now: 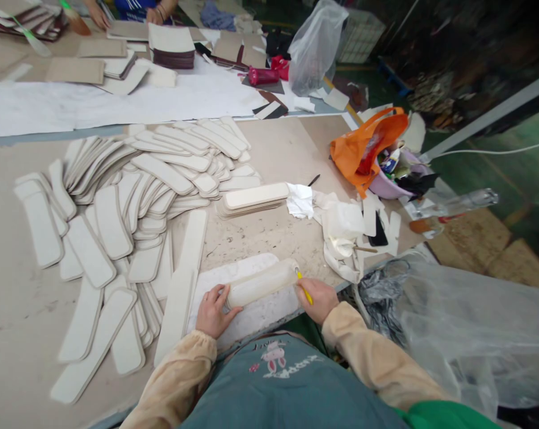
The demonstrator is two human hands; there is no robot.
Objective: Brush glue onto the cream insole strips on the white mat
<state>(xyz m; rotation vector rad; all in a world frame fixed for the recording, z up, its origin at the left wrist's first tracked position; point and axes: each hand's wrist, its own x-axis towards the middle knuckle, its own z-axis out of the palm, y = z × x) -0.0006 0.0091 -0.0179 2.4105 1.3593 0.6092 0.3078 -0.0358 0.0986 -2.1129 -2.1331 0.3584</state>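
Observation:
A pale strip with rounded ends (262,284) lies in front of me on a whitish sheet (255,322). My left hand (215,311) rests at the strip's left end, thumb and fingers spread and touching its edge. Closed around a thin yellow-handled brush (305,290), my right hand (318,300) is at the strip's right end, where the brush tip meets the surface. To the left lies a large loose heap of similar pale strips (112,220). Beyond the worked strip sits a neat stack of strips (255,196), with a crumpled white paper (300,201) at its end.
Right of my hands is a white tub (344,220) among cloth and scraps. Further off stand an orange bag (363,149) and a purple basin (392,186). Clear plastic sheeting (479,333) hangs at the right. Across the table, another person's hands (155,15) are near stacked panels (173,50).

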